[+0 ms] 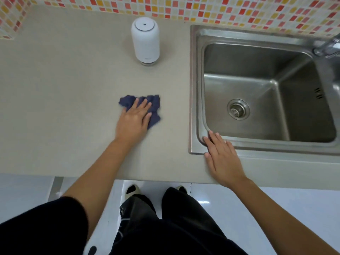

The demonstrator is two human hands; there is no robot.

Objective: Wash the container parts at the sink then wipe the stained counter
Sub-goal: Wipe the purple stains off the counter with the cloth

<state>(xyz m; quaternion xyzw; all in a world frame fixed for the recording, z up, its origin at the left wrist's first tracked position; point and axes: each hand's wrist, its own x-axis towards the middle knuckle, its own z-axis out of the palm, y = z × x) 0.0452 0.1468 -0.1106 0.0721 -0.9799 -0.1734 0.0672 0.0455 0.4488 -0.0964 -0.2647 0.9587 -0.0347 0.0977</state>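
A crumpled dark blue cloth (pixel 154 103) lies on the beige counter (pixel 64 92), left of the sink. My left hand (pixel 133 120) presses flat on the cloth with straight fingers. My right hand (pixel 221 159) rests flat on the counter's front part, its fingertips touching the near left corner of the steel sink (pixel 198 89). A white cylindrical container (pixel 145 40) stands upright and assembled at the back of the counter. The sink basin holds nothing but its drain strainer (pixel 238 109). I see no stain on the counter around the cloth.
A faucet (pixel 329 46) sits at the sink's far right edge. A tiled wall in red, orange and white runs behind the counter. The counter's front edge lies just below my right hand, with white floor and my feet beneath.
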